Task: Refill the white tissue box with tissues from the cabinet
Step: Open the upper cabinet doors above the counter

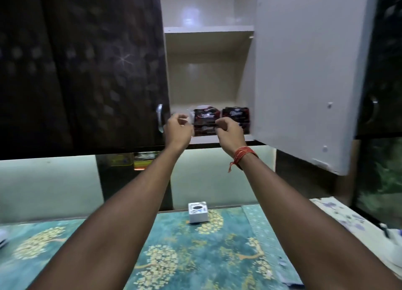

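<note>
The white tissue box (197, 212) stands on the teal patterned table, its dark round opening facing up. Above it the wall cabinet (208, 29) is open. On its bottom shelf sit two dark red-and-black tissue packs, one in the middle (205, 121) and one to the right (236, 115). Both my arms reach up to that shelf. My left hand (178, 128) is at the left side of the middle pack and my right hand (229, 130) at its right side, fingers curled on its edges. Motion blur hides how firm the grip is.
The white cabinet door (309, 72) hangs open on the right, its lower corner jutting out over the table. A dark closed door with a metal handle (159, 117) is to the left. The upper shelves hold nothing visible. A floral cloth (348, 220) covers the right counter.
</note>
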`<state>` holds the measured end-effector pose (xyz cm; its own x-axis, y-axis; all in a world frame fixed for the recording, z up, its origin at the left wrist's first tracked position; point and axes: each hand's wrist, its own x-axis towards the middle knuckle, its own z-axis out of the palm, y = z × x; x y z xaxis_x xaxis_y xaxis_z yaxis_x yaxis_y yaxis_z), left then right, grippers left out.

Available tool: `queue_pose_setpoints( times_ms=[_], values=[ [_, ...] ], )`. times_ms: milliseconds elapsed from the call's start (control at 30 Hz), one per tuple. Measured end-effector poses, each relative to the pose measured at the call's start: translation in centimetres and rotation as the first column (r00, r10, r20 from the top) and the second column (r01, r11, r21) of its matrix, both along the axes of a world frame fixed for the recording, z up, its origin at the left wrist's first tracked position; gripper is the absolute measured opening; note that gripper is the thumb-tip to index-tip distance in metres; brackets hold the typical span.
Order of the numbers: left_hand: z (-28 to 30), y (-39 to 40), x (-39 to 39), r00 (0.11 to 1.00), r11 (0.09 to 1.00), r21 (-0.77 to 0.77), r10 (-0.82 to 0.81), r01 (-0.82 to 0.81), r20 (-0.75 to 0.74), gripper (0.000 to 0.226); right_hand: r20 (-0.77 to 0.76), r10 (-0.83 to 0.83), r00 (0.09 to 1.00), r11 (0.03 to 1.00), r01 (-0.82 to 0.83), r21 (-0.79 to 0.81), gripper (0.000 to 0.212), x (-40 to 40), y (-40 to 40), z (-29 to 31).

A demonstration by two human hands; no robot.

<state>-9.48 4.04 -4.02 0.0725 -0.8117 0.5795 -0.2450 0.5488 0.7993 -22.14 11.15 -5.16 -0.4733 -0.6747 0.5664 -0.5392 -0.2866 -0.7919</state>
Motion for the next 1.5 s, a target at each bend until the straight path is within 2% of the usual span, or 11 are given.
queue_pose_setpoints(
  times_ms=[133, 300, 467, 600, 733, 867, 1033, 1167, 1233, 1400, 1500],
  values=[
    [0.7, -6.5, 5.1, 0.997, 0.996, 0.058, 0.069, -0.071, 0.035, 0.03, 0.038, 0.12, 0.992, 0.99, -0.123, 0.073, 0.033, 4.9, -7.7, 0.8],
    [1.4, -12.1, 7.4, 0.976, 0.986, 0.134, -0.121, 0.097, 0.181, 0.051, 0.12, 0.174, 0.977, 0.963, -0.194, 0.186, 0.037, 7.7, -15.1, 1.9],
    [-0.1, -14.1, 6.5, 0.949, 0.956, 0.172, -0.267, 0.238, 0.169, 0.038, 0.255, 0.29, 0.923, 0.939, -0.325, 0.11, 0.026, 8.8, -17.3, 1.9],
    [-0.5, -13.0, 5.9, 0.954, 0.953, 0.188, -0.265, 0.237, 0.142, 0.038, 0.247, 0.247, 0.937, 0.958, -0.275, 0.087, 0.022, 9.1, -17.3, 1.6],
    [-1.2, -9.4, 7.6, 0.993, 0.996, 0.044, -0.082, 0.078, 0.084, 0.015, 0.333, 0.228, 0.915, 0.974, -0.216, -0.074, 0.03, 10.7, -15.3, -0.6],
    [-3.2, -3.8, 10.6, 0.973, 0.972, -0.19, 0.099, -0.14, -0.209, 0.005, 0.364, 0.399, 0.842, 0.908, -0.309, -0.282, 0.035, 15.1, -10.3, -2.3],
    [-4.2, 1.3, 17.2, 0.871, 0.924, -0.196, 0.217, -0.33, -0.44, 0.027, 0.196, 0.605, 0.772, 0.777, -0.518, -0.358, 0.033, 22.7, -6.0, -3.0],
    [-3.8, 4.0, 24.8, 0.852, 0.917, -0.061, 0.339, -0.394, -0.399, 0.028, 0.05, 0.687, 0.725, 0.704, -0.647, -0.293, 0.036, 29.0, -4.6, -3.2],
    [-3.4, 4.8, 28.6, 0.841, 0.904, -0.022, 0.387, -0.426, -0.378, 0.044, -0.015, 0.724, 0.69, 0.668, -0.706, -0.235, 0.038, 32.0, -4.5, -3.5],
    [-3.3, 5.7, 35.1, 0.851, 0.9, 0.033, 0.421, -0.434, -0.314, 0.043, -0.279, 0.768, 0.577, 0.607, -0.794, 0.026, 0.04, 38.4, -5.2, -3.6],
    [-3.5, 5.2, 38.1, 0.848, 0.893, 0.068, 0.445, -0.446, -0.286, 0.052, -0.297, 0.803, 0.517, 0.573, -0.806, 0.146, 0.045, 41.0, -5.5, -3.4]
  ],
)
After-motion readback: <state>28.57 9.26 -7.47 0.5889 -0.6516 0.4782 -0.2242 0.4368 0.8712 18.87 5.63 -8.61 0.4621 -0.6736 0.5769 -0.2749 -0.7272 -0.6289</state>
